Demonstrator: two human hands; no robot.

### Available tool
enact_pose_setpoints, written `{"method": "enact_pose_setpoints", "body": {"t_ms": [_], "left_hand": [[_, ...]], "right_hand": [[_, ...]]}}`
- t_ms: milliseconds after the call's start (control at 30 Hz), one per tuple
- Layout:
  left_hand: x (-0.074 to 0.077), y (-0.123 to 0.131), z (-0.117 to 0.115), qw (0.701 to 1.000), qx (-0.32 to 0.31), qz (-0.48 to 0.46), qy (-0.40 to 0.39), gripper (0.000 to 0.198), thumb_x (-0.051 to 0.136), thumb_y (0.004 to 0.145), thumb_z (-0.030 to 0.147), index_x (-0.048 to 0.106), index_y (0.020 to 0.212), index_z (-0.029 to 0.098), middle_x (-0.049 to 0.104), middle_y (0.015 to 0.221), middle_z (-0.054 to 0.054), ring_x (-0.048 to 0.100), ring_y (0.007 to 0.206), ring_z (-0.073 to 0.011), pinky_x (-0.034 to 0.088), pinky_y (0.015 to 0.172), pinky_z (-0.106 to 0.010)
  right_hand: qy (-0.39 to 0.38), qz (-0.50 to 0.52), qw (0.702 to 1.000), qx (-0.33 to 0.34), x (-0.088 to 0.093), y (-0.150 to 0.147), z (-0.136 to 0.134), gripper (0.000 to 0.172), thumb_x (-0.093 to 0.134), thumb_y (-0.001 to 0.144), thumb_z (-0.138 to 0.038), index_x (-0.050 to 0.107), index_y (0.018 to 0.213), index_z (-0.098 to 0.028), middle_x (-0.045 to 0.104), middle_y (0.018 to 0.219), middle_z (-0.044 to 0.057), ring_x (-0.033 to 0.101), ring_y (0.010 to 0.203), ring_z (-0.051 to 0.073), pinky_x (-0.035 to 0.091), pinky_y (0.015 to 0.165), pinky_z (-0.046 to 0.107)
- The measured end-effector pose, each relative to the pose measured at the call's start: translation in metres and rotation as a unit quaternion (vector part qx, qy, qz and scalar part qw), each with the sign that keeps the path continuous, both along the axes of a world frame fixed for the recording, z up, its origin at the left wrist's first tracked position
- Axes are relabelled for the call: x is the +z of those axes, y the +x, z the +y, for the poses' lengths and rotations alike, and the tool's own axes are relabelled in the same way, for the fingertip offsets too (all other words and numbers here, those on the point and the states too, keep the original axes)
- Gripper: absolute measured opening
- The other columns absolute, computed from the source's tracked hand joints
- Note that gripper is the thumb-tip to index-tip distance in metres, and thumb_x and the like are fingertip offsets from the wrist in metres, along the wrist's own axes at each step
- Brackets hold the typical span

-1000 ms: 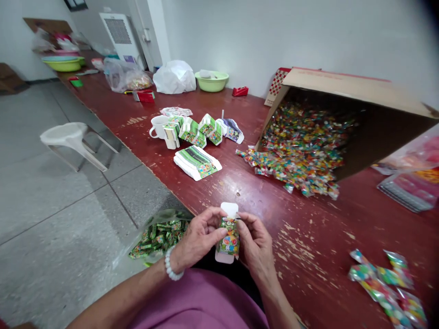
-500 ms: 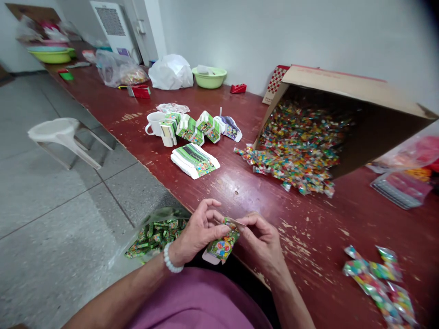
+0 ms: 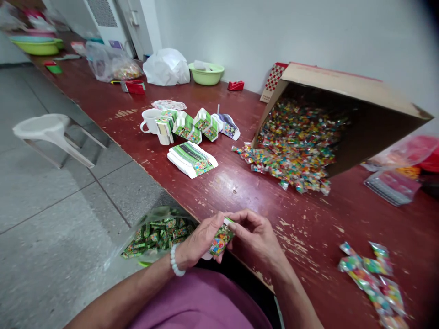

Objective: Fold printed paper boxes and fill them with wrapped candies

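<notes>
- Head view: the left hand (image 3: 195, 240) holds a small green box (image 3: 221, 241) in front of the body, near the edge of a red table (image 3: 298, 214). Its palm hides the box's left side; most of its fingers are out of sight behind.
- The right hand (image 3: 257, 233) has its thumb at the box's upper end, fingers bent close in; exactly what they grip is hard to make out.
- Below the left forearm, a clear bag of green boxes (image 3: 154, 235) is partly covered by that arm.
- Ahead lies a stack of flat boxes (image 3: 192, 159); behind it, standing green boxes (image 3: 187, 127) partly block a white mug (image 3: 149, 120).
- To the right, a tipped carton (image 3: 373, 151) spills wrapped candy (image 3: 295, 151); its deep interior is dark.
- Larger candy packets (image 3: 372, 278) lie nearer, blurred towards the corner.
- A white stool (image 3: 44, 128) stands left, on the floor.
</notes>
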State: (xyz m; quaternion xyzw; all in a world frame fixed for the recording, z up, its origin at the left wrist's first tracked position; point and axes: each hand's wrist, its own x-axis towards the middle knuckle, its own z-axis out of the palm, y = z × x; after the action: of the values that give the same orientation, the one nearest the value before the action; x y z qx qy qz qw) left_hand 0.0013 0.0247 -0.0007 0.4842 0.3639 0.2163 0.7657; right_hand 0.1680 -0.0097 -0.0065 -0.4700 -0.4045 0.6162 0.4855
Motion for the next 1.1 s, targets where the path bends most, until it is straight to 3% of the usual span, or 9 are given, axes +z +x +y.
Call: {"method": "enact_pose_setpoints", "body": {"t_ms": [167,333,500,700,833,900,933,1000,1100], "left_hand": [[0.003,-0.006,0.004,0.997,-0.066,-0.014,0.023,0.070,0.026,0.097,0.065,0.054,0.140,0.018,0.066,0.074,-0.005,0.059,0.046,-0.0103,0.044,0.045,-0.019],[-0.002,-0.008,0.007,0.998,-0.068,-0.014,0.010,0.071,0.031,0.095,0.066,0.051,0.143,0.018,0.066,0.074,-0.005,0.058,0.044,-0.0102,0.046,0.043,-0.019],[-0.004,-0.010,0.006,0.998,-0.040,-0.022,-0.033,0.068,0.040,0.094,0.064,0.049,0.143,0.018,0.065,0.071,-0.004,0.059,0.045,-0.0112,0.046,0.041,-0.019],[-0.013,-0.001,0.006,0.997,0.050,-0.030,-0.055,0.056,0.048,0.092,0.060,0.053,0.134,0.023,0.067,0.100,-0.008,0.061,0.048,-0.0100,0.045,0.041,-0.020],[-0.018,-0.003,0.012,0.986,0.113,-0.055,-0.108,0.054,0.060,0.089,0.047,0.042,0.135,0.026,0.065,0.087,-0.002,0.062,0.056,-0.0131,0.047,0.049,-0.022],[-0.017,-0.010,0.013,0.983,0.124,-0.064,-0.118,0.051,0.066,0.086,0.040,0.046,0.130,0.024,0.066,0.091,-0.004,0.063,0.068,-0.0143,0.047,0.058,-0.023],[-0.017,-0.014,0.012,0.984,0.120,-0.061,-0.120,0.048,0.068,0.084,0.039,0.049,0.125,0.022,0.067,0.095,-0.006,0.062,0.073,-0.0144,0.047,0.062,-0.023],[-0.018,-0.025,0.009,0.987,0.093,-0.048,-0.121,0.044,0.073,0.080,0.041,0.055,0.114,0.020,0.068,0.102,-0.009,0.059,0.078,-0.0144,0.046,0.066,-0.024],[-0.027,-0.045,0.004,0.992,0.017,-0.044,-0.118,0.046,0.080,0.070,0.044,0.060,0.104,0.020,0.066,0.099,-0.006,0.055,0.076,-0.0145,0.045,0.068,-0.025]], "right_hand": [[-0.016,0.072,0.997,-0.031,-0.005,-0.006,0.001,0.020,0.076,0.080,-0.036,0.066,0.080,-0.018,0.076,0.092,0.007,0.064,0.045,0.014,0.051,0.043,0.029],[0.005,0.068,0.997,-0.038,-0.001,-0.008,-0.001,0.016,0.073,0.083,-0.034,0.068,0.080,-0.019,0.074,0.098,0.007,0.065,0.049,0.014,0.052,0.044,0.029],[0.104,-0.079,0.991,0.009,0.003,-0.005,-0.008,0.012,0.064,0.091,-0.033,0.070,0.088,-0.023,0.069,0.098,0.006,0.064,0.059,0.014,0.055,0.059,0.031],[0.202,-0.272,0.941,-0.013,-0.009,-0.008,-0.001,0.012,0.063,0.090,-0.031,0.070,0.096,-0.023,0.067,0.093,0.005,0.063,0.082,0.018,0.051,0.073,0.029],[0.158,-0.317,0.935,0.028,-0.011,0.013,0.058,0.028,0.047,0.099,-0.037,0.066,0.111,-0.022,0.070,0.089,0.003,0.066,0.080,0.017,0.052,0.073,0.028],[0.175,-0.500,0.847,-0.040,-0.012,0.028,0.108,0.032,0.044,0.098,-0.035,0.065,0.117,-0.019,0.072,0.101,0.006,0.066,0.089,0.019,0.052,0.079,0.030],[0.175,-0.536,0.824,-0.060,-0.013,0.034,0.136,0.034,0.047,0.096,-0.030,0.062,0.123,-0.017,0.069,0.114,0.011,0.064,0.102,0.023,0.050,0.088,0.034],[0.173,-0.574,0.797,-0.076,-0.017,0.041,0.190,0.044,0.050,0.091,-0.021,0.055,0.134,-0.013,0.058,0.137,0.016,0.051,0.125,0.027,0.040,0.103,0.040],[0.153,-0.617,0.768,-0.082,-0.030,0.042,0.252,0.051,0.048,0.090,-0.016,0.049,0.140,-0.013,0.047,0.149,0.016,0.040,0.134,0.032,0.031,0.108,0.049]]}}
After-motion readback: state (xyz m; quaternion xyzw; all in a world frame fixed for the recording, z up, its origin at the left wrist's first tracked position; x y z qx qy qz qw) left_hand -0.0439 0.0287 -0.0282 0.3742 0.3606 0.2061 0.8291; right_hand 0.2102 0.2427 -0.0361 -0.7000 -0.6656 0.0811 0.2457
